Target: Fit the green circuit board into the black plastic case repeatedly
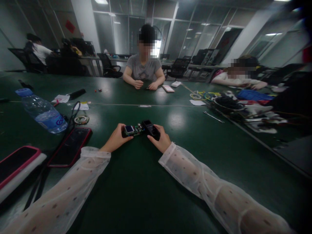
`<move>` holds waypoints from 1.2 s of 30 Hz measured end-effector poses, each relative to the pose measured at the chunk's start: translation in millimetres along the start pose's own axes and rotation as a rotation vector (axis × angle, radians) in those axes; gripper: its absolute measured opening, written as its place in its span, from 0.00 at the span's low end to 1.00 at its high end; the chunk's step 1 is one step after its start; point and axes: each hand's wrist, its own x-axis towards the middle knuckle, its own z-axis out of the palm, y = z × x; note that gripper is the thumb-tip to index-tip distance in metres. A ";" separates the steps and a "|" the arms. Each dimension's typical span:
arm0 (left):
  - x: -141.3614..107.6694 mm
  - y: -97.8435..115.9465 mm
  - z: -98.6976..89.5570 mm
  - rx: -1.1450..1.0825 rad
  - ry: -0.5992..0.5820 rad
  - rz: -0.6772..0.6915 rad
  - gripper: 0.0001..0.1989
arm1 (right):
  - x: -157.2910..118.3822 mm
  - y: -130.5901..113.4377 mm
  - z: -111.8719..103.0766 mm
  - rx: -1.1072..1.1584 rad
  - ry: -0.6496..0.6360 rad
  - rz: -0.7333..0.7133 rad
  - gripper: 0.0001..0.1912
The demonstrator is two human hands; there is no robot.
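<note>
Green rectangular circuit board (pixel 138 129) with a small square screen (pixel 129 129) is in the left hand (pixel 119 136), thumb and fingers pinched on its end, out over the dark green table (pixel 126 185), well in from the far edge. The right hand (pixel 163 139) has its fingers wrapped round a black oblong case (pixel 149 126) just beside it, can't tell if they touch. Grey-shirted person (pixel 144 66) sits at the far edge.

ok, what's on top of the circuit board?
A small screen near the left hand, and small parts toward the black case in the right hand. The left hand covers part of one end of the circuit board; its underside is out of sight.
</note>
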 end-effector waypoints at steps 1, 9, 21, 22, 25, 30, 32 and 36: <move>-0.1 0.4 -0.1 0.000 0.003 0.000 0.27 | 0.1 -0.6 -0.3 -0.006 0.002 -0.003 0.31; -0.7 2.6 -1.9 -0.012 -0.015 -0.007 0.27 | -0.1 -2.2 -1.0 -0.047 0.002 -0.015 0.30; 1.2 -3.4 1.7 -0.025 0.010 0.032 0.26 | -0.3 -2.1 -0.3 -0.075 0.017 -0.030 0.29; 0.9 -2.6 1.3 -0.026 0.010 0.029 0.26 | -0.4 -2.3 -0.4 -0.082 0.012 -0.032 0.29; 0.4 -1.0 0.3 -0.029 0.001 0.018 0.26 | -0.7 -2.8 -0.6 -0.106 0.004 -0.037 0.29; 0.9 -1.5 0.0 -0.021 0.001 0.019 0.26 | -0.6 -2.6 -0.6 -0.108 0.004 -0.051 0.29; 1.0 -1.4 0.1 -0.020 0.005 0.021 0.26 | -0.4 -2.5 -0.6 -0.106 0.005 -0.056 0.29; 0.4 0.4 -0.4 -0.029 0.000 0.018 0.25 | -0.5 -3.2 -1.0 -0.105 -0.001 -0.050 0.29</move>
